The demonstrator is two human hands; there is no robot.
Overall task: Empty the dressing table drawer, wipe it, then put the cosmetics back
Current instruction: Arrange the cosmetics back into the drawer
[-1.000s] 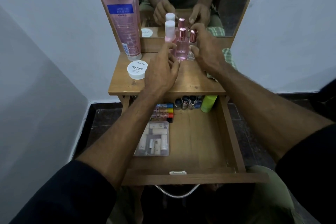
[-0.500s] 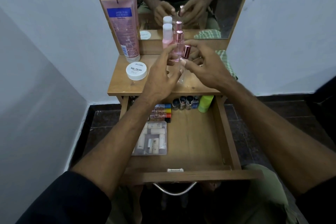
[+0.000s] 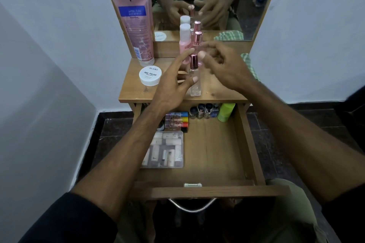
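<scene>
A slim clear perfume bottle [image 3: 195,85] with a rose-gold cap stands near the front of the dressing table top [image 3: 217,92]. My left hand [image 3: 171,87] holds it, thumb on its front and fingers behind. My right hand [image 3: 225,67] hovers just right of the cap with loose fingers and holds nothing. Below, the open drawer [image 3: 207,191] contains a clear plastic box of sachets [image 3: 164,150], colour-capped tubes [image 3: 177,119], small nail polish bottles [image 3: 203,110] and a green bottle [image 3: 226,111].
On the table top stand a tall pink tube [image 3: 136,29], a white nail polish remover jar [image 3: 150,75], a pink bottle with a white cap [image 3: 185,37] and a pink perfume bottle [image 3: 198,39]. A green checked cloth [image 3: 249,63] lies at the right. A mirror backs the table.
The clear bottle came from the back row to the front of the table top. My right hand let go of its cap and my left hand took hold of its body.
</scene>
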